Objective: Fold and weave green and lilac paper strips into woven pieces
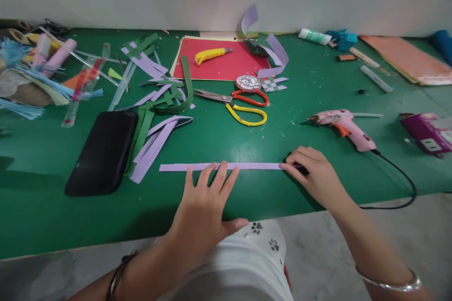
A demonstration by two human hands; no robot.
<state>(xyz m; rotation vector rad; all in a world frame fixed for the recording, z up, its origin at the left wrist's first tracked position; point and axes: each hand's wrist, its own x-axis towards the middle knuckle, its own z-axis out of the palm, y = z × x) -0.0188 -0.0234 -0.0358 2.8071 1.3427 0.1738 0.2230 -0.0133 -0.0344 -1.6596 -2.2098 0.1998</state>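
Note:
A long, narrow purple paper strip [261, 166] lies flat across the green table near its front edge. The fingers of my left hand [203, 204] are spread, their tips resting on the strip left of its middle, thumb out to the side. At the strip's right end, my right hand [312, 171] is closed in a pinch on it; a small dark patch shows by the fingers, too unclear to name. Left of the strip are folded purple paper strips [155, 150] and green paper strips [141, 134], partly under a black phone [102, 153].
Scissors [231, 99] with red and yellow handles lie beyond the strip. A pink glue gun [346, 127] with a trailing cord is at the right. Behind are red paper [212, 70], a yellow cutter [212, 55] and woven paper pieces [273, 85]. Craft scraps crowd the left.

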